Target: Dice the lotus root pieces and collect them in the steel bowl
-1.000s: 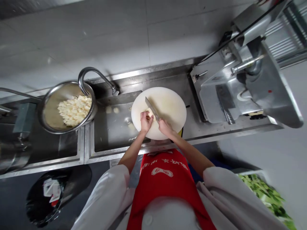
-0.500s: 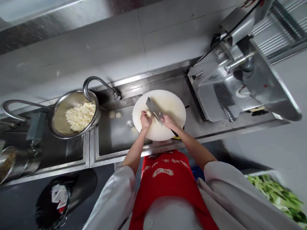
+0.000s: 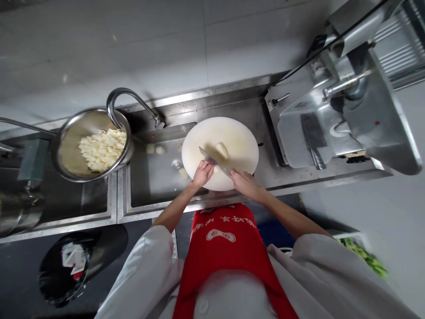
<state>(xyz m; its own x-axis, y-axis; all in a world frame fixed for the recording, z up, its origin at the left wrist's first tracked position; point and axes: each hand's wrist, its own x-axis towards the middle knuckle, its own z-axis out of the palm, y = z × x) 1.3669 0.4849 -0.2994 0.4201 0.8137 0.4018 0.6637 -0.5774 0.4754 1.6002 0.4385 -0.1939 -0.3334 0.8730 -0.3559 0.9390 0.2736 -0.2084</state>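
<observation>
My right hand point(image 3: 245, 182) grips a cleaver point(image 3: 214, 161) by its handle end. Its blade stands on edge, pointing up and left across a round white cutting board point(image 3: 235, 128). On the near side of the blade, my left hand point(image 3: 203, 173) is closed, its fingertips bent close against the steel. What those fingers hold is hidden. A pale, peeled vegetable chunk point(image 3: 222, 150) lies on the board just beyond the blade; its exact kind does not show.
Left of the board, a steel bowl point(image 3: 71, 161) holds many pale cut pieces point(image 3: 102, 148) beneath a curved faucet point(image 3: 131, 93). The board lies over part of a sink point(image 3: 149, 186). A steel slicing machine point(image 3: 341, 119) with a second cleaver point(image 3: 312, 137) stands right.
My left hand has drawn nearer the board's front edge, and the cleaver has come lower and nearer. The pale chunk, before at my left fingers, now shows beyond the blade. The view has shifted slightly.
</observation>
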